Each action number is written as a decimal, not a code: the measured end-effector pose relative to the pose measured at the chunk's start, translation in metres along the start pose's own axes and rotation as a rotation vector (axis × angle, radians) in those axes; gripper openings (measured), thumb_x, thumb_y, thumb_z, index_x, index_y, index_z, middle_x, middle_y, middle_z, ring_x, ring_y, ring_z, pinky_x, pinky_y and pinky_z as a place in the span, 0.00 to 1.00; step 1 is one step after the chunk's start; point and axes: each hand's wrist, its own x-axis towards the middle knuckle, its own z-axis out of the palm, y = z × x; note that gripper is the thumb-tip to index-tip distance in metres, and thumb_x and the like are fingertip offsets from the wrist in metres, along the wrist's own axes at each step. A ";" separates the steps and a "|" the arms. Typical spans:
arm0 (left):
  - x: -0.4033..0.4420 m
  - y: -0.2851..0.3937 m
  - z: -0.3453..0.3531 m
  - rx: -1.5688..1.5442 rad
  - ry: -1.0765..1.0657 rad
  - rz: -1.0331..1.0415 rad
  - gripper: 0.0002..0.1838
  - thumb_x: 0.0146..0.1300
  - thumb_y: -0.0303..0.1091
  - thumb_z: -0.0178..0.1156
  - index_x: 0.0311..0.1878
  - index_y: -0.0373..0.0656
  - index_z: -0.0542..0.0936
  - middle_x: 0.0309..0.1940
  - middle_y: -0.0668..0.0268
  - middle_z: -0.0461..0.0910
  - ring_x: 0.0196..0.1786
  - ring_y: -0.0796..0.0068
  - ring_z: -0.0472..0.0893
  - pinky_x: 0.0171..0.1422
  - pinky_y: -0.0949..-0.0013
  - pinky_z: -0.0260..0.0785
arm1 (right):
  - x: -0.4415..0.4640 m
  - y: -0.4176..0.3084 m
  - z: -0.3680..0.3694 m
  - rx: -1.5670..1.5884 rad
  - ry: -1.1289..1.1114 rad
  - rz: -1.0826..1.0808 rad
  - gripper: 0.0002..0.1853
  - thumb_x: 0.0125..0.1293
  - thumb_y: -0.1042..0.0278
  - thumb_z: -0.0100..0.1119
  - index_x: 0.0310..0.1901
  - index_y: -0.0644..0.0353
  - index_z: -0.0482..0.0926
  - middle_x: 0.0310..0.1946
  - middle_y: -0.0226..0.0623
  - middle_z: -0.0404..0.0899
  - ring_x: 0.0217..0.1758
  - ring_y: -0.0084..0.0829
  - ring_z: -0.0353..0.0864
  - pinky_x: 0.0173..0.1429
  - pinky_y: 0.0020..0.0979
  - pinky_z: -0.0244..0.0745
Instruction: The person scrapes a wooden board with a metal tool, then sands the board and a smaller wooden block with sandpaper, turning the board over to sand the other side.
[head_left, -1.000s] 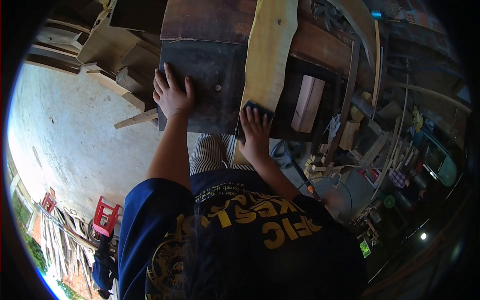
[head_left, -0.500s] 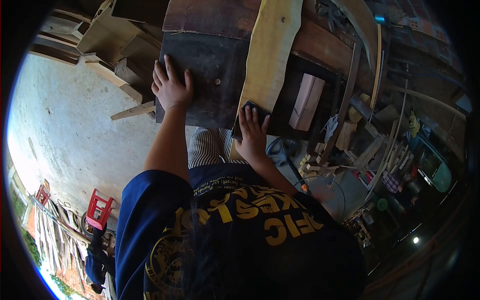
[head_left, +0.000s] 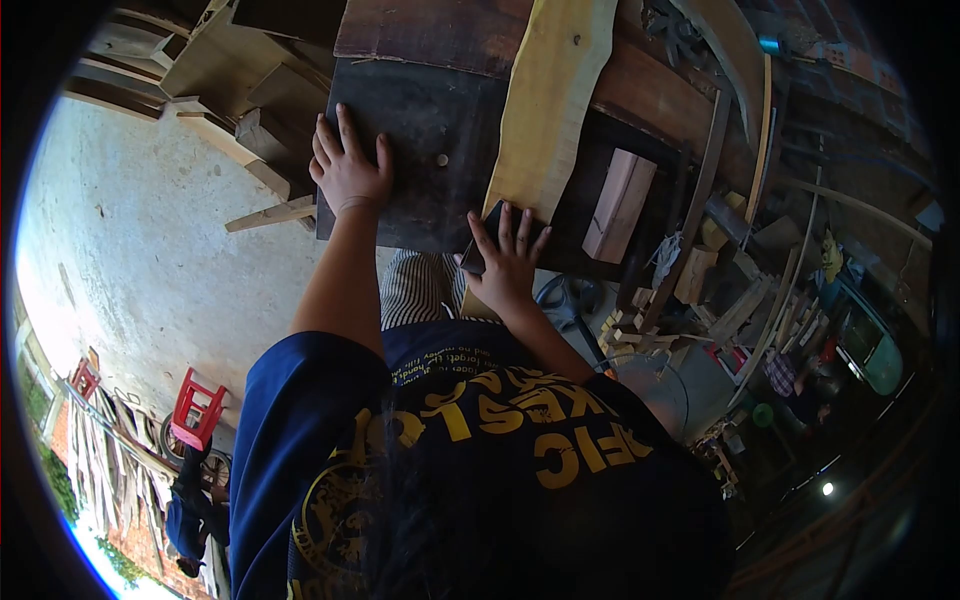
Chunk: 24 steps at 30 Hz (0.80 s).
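My left hand (head_left: 352, 178) lies flat on a dark board (head_left: 430, 120), its fingers spread and nothing in its grasp. My right hand (head_left: 508, 268) presses on a dark piece of what looks like sandpaper (head_left: 484, 240) at the near end of a yellowish plank (head_left: 545, 120) with a wavy edge. The fingers reach over the sandpaper with gaps between them, and the thumb sits at its left side. Part of the sandpaper is hidden under the palm. To the right of the plank, a pinkish wooden block (head_left: 620, 205) rests on the dark surface.
Wooden pieces (head_left: 235, 140) stand on the left beside the concrete floor (head_left: 150, 240). Offcuts and long strips (head_left: 740, 300) crowd the right side. A red stool (head_left: 197, 408) and a person (head_left: 190, 515) are at the lower left. Another person in a plaid shirt (head_left: 782, 375) is at the far right.
The fingers of my right hand have spread wider over the sandpaper. My left hand stays on the dark board. The whole view has shifted slightly.
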 end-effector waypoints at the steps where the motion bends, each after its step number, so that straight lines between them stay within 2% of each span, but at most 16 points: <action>1: 0.000 0.000 0.000 -0.003 0.000 -0.002 0.38 0.62 0.57 0.47 0.73 0.51 0.54 0.70 0.50 0.56 0.71 0.54 0.57 0.67 0.51 0.52 | 0.000 0.000 0.002 0.000 0.033 -0.001 0.47 0.50 0.45 0.67 0.71 0.33 0.53 0.72 0.53 0.48 0.74 0.64 0.41 0.65 0.75 0.30; 5: 0.000 0.000 0.000 0.011 -0.001 -0.008 0.38 0.62 0.57 0.47 0.73 0.51 0.54 0.70 0.50 0.55 0.71 0.53 0.57 0.67 0.51 0.52 | -0.001 0.000 0.002 -0.039 0.053 -0.031 0.46 0.50 0.47 0.67 0.71 0.39 0.56 0.72 0.53 0.49 0.75 0.64 0.37 0.68 0.71 0.28; 7: 0.000 0.000 0.001 -0.001 -0.008 -0.006 0.39 0.62 0.57 0.47 0.73 0.51 0.54 0.70 0.50 0.55 0.71 0.53 0.57 0.67 0.51 0.52 | -0.001 0.000 -0.004 0.066 0.056 -0.020 0.44 0.54 0.57 0.66 0.71 0.54 0.55 0.70 0.55 0.53 0.74 0.62 0.44 0.72 0.63 0.35; 8: 0.000 -0.001 0.001 0.005 -0.013 -0.008 0.39 0.62 0.58 0.47 0.73 0.51 0.53 0.70 0.50 0.55 0.70 0.53 0.58 0.67 0.51 0.51 | 0.002 -0.001 -0.006 0.067 0.053 -0.027 0.44 0.54 0.57 0.66 0.71 0.54 0.55 0.70 0.55 0.53 0.74 0.62 0.44 0.72 0.63 0.35; 10: 0.000 -0.001 0.001 0.006 -0.014 -0.016 0.39 0.62 0.58 0.47 0.73 0.52 0.53 0.70 0.50 0.55 0.70 0.53 0.58 0.67 0.51 0.51 | 0.010 -0.002 -0.010 0.282 0.165 -0.168 0.43 0.53 0.70 0.65 0.69 0.67 0.54 0.67 0.56 0.57 0.73 0.56 0.52 0.75 0.53 0.42; 11: 0.000 0.000 0.001 0.003 -0.014 -0.017 0.39 0.62 0.58 0.47 0.73 0.52 0.53 0.70 0.50 0.55 0.70 0.53 0.58 0.67 0.51 0.51 | 0.018 -0.009 -0.018 0.283 0.161 -0.171 0.43 0.53 0.70 0.65 0.69 0.67 0.54 0.67 0.56 0.57 0.73 0.56 0.52 0.75 0.53 0.42; 13: 0.000 0.000 0.000 -0.005 -0.018 -0.023 0.39 0.62 0.58 0.47 0.73 0.52 0.53 0.70 0.51 0.55 0.70 0.53 0.58 0.67 0.51 0.51 | 0.036 -0.024 -0.031 0.281 0.112 -0.236 0.43 0.48 0.77 0.63 0.68 0.69 0.55 0.66 0.57 0.60 0.71 0.50 0.58 0.76 0.48 0.45; 14: 0.000 0.000 0.000 -0.015 -0.020 -0.025 0.38 0.63 0.58 0.46 0.73 0.53 0.53 0.71 0.51 0.54 0.71 0.52 0.58 0.68 0.51 0.51 | 0.043 -0.030 -0.029 0.301 0.070 -0.211 0.45 0.44 0.78 0.63 0.68 0.67 0.56 0.66 0.57 0.60 0.72 0.50 0.57 0.76 0.49 0.45; 18: 0.001 -0.001 0.001 -0.010 -0.020 -0.021 0.39 0.62 0.58 0.47 0.73 0.52 0.54 0.70 0.51 0.55 0.71 0.53 0.58 0.67 0.51 0.51 | 0.065 -0.032 -0.040 0.329 0.059 -0.198 0.47 0.43 0.79 0.63 0.69 0.64 0.56 0.67 0.56 0.59 0.72 0.49 0.56 0.76 0.50 0.44; 20: 0.000 0.000 0.000 -0.024 -0.018 -0.019 0.39 0.62 0.57 0.47 0.73 0.51 0.55 0.70 0.50 0.55 0.71 0.53 0.57 0.67 0.51 0.51 | 0.075 -0.012 -0.056 0.121 0.243 -0.068 0.49 0.41 0.75 0.66 0.69 0.62 0.55 0.67 0.55 0.58 0.73 0.49 0.55 0.76 0.52 0.41; 22: 0.000 0.000 0.000 -0.024 -0.018 -0.019 0.39 0.62 0.57 0.47 0.73 0.51 0.55 0.70 0.50 0.55 0.71 0.53 0.57 0.67 0.51 0.51 | 0.086 0.022 -0.050 -0.053 0.369 0.071 0.45 0.45 0.72 0.61 0.70 0.58 0.57 0.68 0.53 0.59 0.73 0.49 0.54 0.75 0.54 0.42; 24: -0.001 0.000 -0.001 -0.021 -0.017 -0.008 0.39 0.62 0.57 0.47 0.73 0.51 0.55 0.70 0.50 0.55 0.71 0.53 0.57 0.67 0.51 0.51 | 0.092 0.049 -0.032 -0.077 0.364 0.061 0.44 0.46 0.73 0.60 0.70 0.57 0.57 0.68 0.52 0.60 0.73 0.48 0.55 0.75 0.54 0.43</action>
